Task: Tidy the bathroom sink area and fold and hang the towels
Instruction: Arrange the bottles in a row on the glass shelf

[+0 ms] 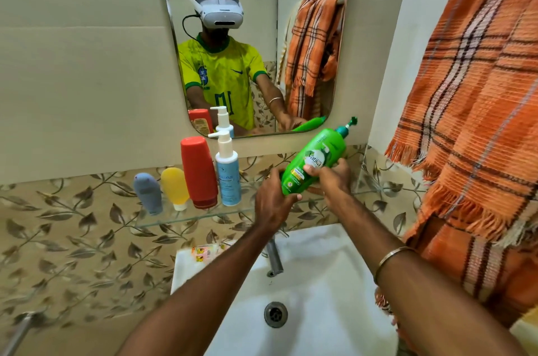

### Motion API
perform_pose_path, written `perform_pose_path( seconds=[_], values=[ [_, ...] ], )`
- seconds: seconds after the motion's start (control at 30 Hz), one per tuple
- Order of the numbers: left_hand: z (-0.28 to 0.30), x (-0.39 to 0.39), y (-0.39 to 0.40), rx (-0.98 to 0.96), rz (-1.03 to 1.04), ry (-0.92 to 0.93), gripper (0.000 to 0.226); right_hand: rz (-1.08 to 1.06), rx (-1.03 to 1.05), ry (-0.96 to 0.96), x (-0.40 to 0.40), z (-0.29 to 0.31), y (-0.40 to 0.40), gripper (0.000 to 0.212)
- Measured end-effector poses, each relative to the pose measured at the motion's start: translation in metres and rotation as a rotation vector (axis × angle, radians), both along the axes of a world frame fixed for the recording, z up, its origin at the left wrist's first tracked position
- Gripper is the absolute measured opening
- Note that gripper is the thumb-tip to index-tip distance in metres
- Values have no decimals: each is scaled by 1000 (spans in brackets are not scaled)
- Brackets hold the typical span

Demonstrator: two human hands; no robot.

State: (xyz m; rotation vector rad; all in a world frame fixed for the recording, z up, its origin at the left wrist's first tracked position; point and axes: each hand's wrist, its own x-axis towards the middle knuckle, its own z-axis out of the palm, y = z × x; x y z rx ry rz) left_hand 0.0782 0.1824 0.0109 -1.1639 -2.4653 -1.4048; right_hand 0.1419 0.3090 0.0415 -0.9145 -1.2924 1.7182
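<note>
White porcelain of the sink (326, 253) lies nearest you, its tap (275, 256) under your forearms. Above it, your left hand (272, 201) and right hand (332, 181) both wrap the green shampoo bottle (313, 162), tilted with its pump up-right, over the glass shelf (180, 218). Four bottles stand there at left. An orange plaid towel (477, 99) hangs on the right rail.

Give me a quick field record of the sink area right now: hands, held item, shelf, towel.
left hand: gripping base of green shampoo bottle
right hand: gripping same bottle, which is tilted, pump up-right
glass shelf: grey tube, yellow tube, red bottle, blue pump bottle, all upright
orange towel: draped on rail at right
sink: sachets on left rim
</note>
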Motion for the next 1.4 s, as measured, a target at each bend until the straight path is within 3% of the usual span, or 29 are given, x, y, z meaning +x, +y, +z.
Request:
perform_pose_path(
  seconds=[0.23,0.63,1.4],
  values=[
    [-18,10,-19,45,134,25,73,153,388,-116,-14,11,-15,78],
    [-25,16,-34,-45,336,33,67,325,743,-179,-19,22,-47,80],
    [-12,20,-45,-127,388,-10,67,389,775,-190,-35,18,-60,89]
  ],
)
